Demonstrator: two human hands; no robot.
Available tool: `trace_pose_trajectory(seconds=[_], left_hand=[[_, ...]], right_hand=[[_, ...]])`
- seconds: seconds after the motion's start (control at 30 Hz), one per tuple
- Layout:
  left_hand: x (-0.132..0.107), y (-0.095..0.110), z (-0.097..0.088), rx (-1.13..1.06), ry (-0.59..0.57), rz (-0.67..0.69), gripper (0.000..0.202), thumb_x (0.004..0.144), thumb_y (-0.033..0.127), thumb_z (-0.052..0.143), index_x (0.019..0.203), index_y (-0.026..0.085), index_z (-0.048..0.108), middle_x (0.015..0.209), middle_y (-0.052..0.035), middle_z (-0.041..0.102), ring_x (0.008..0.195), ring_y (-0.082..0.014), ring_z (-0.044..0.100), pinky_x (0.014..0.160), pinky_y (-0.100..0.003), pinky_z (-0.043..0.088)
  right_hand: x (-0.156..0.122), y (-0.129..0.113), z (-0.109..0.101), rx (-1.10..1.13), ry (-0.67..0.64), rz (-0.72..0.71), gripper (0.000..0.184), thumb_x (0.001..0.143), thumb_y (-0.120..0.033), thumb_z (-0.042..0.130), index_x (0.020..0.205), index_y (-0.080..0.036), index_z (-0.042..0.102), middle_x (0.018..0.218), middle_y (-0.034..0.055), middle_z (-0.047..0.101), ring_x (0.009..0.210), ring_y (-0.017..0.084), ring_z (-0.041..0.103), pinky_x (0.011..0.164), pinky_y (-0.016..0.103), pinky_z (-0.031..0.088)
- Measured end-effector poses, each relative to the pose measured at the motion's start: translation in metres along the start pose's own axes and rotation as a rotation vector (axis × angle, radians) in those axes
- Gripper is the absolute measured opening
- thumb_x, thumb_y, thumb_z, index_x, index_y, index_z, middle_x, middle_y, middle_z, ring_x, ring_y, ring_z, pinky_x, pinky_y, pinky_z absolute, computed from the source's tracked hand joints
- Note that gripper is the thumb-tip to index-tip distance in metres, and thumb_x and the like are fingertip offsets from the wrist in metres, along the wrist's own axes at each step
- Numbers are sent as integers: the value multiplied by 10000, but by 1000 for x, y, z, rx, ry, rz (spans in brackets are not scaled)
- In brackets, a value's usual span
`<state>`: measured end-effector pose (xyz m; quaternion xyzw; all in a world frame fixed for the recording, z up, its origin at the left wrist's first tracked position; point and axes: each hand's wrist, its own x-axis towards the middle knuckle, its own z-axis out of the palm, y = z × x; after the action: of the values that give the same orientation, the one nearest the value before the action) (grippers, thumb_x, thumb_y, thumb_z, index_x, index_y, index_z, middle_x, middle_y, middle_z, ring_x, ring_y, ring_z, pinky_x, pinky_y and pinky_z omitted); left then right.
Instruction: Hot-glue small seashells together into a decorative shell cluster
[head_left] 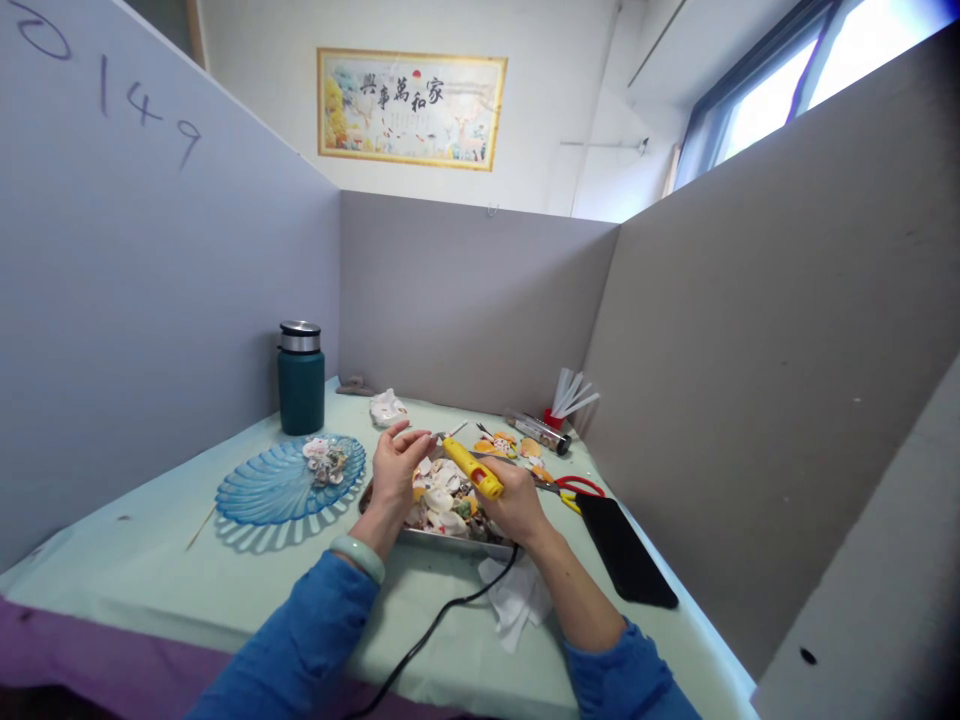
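Our right hand (519,508) is closed tight around the yellow glue gun (472,468), nozzle aimed up and to the left over the metal tray (442,543). The gun's black cord (439,622) trails from the tray's near edge towards us. Our left hand (394,472) hovers over the tray's left end with thumb and fingers drawn close together; whether they pinch anything we cannot tell. A pale green bangle (358,556) sits on that wrist, and both arms are in blue sleeves. The tray lies on a pale green table cover (150,570) and holds a heap of shells (442,490), white and orange. Left of the tray is a blue glass plate (277,490) shaped like a fan, with a few shells on its far side, and a thin wooden stick (201,527) lies beyond the plate's left edge. Behind the tray to the left stands a dark green flask (301,380) with a steel cap. Just right of the tray lie scissors (579,488) with red and yellow handles and a black phone (622,548); crumpled white tissue (517,598) lies in front of the tray. Behind the tray to the right, white glue sticks (571,392) stand in a red holder. Grey partitions (465,300) wall in the table on three sides, the left one marked "149". Above the back one hangs a framed picture (411,108), and a window (787,80) shows above the right one.
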<state>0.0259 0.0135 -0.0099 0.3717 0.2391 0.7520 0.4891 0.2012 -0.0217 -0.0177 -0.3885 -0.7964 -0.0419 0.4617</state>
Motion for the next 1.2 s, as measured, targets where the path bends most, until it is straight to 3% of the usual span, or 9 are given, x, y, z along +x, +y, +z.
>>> trace_pose_trajectory(seconds=[0.57, 0.93, 1.2], left_hand=[[0, 1, 1, -13, 18, -28, 577, 588, 171, 785, 1071, 158, 469, 802, -5, 654, 709, -123, 654, 784, -310, 501], [0, 4, 4, -97, 36, -117, 463, 615, 86, 743, 988, 159, 478, 771, 0, 638, 669, -109, 651, 797, -305, 505], [0, 3, 4, -97, 22, -113, 472, 608, 102, 754, 977, 167, 467, 759, 3, 628, 649, -112, 639, 798, -328, 507]], right_hand=[[0, -1, 0, -38, 27, 14, 156, 735, -143, 496, 796, -185, 633, 704, 21, 648, 626, 147, 575, 581, 223, 399], [-1, 1, 1, -51, 27, 35, 164, 735, -143, 502, 813, -188, 639, 718, 26, 659, 634, 149, 581, 590, 219, 404], [-1, -1, -1, -58, -12, -44, 214, 735, -116, 486, 864, -193, 639, 771, 30, 679, 686, 156, 604, 608, 222, 410]])
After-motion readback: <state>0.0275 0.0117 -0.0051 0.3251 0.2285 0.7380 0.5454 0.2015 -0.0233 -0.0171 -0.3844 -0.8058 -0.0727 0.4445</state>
